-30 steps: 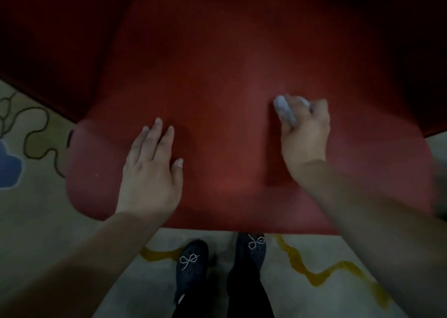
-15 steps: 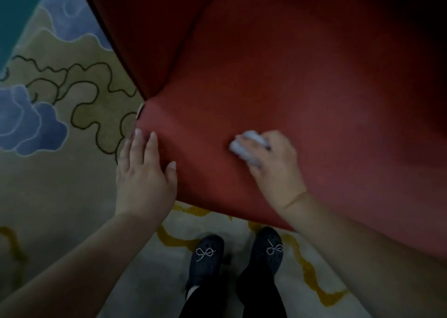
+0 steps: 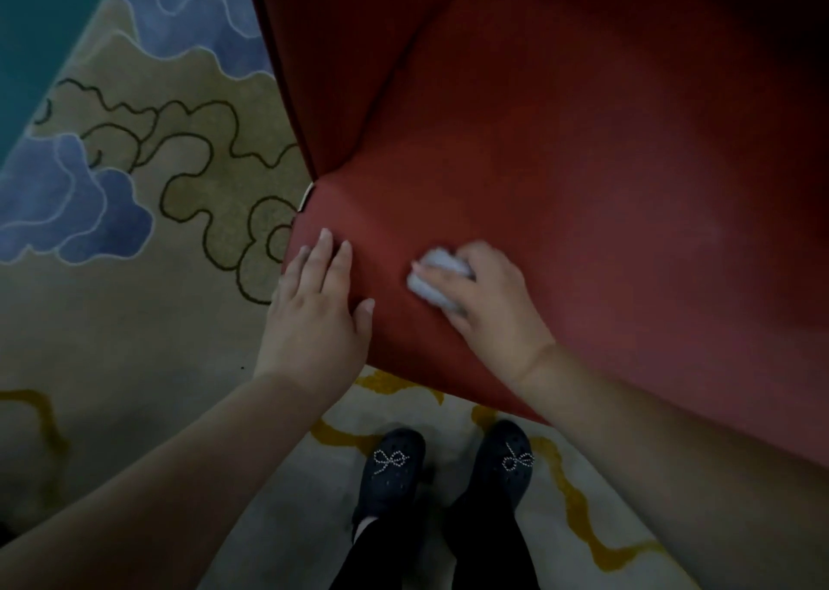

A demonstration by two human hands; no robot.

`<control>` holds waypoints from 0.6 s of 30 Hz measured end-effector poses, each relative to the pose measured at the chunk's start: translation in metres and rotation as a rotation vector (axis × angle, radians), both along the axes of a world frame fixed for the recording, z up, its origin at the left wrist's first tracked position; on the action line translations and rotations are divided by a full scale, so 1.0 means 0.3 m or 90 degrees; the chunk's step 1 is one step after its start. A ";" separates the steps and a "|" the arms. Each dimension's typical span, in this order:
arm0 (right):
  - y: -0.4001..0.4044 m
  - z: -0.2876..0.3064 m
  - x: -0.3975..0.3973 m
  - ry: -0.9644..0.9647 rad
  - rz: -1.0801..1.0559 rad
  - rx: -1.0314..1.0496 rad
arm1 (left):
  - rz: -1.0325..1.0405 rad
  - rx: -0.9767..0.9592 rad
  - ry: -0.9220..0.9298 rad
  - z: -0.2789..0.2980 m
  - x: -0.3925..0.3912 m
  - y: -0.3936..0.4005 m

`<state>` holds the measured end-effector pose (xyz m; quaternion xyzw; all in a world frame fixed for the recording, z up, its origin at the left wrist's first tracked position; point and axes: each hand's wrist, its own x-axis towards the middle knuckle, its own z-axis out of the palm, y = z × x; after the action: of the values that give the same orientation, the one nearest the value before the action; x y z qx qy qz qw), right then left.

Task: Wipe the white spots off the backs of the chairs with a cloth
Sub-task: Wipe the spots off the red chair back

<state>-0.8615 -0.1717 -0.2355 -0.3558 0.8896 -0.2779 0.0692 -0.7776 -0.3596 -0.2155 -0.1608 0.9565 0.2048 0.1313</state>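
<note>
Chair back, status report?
Right hand grips cloth against red chair back. Left hand flat at its edge. No spots discernible; nothing obstructing.

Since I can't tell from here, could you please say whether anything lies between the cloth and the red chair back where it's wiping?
Nothing visible does. The right hand grips the white cloth directly against the red chair back; the left hand rests flat on the chair's corner, beside the cloth and clear of it.

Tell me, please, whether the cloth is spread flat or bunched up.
Bunched up: the cloth shows as a small pale wad held under the right hand, pressed against the red chair back.
</note>
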 end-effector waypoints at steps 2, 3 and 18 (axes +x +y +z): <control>0.122 0.003 0.015 0.007 0.009 0.014 | -0.016 0.010 -0.007 0.020 0.000 0.005; 0.178 0.007 0.012 0.012 -0.029 0.030 | -0.024 0.012 -0.011 0.035 -0.001 0.010; 0.341 0.637 -0.047 -0.222 -0.536 -0.197 | -0.156 -0.078 0.011 0.608 -0.150 0.120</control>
<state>-0.8755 -0.0694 -0.0444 0.0812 0.8798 -0.4662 0.0450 -0.8225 -0.3237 -0.0330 -0.0488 0.9808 0.1301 0.1369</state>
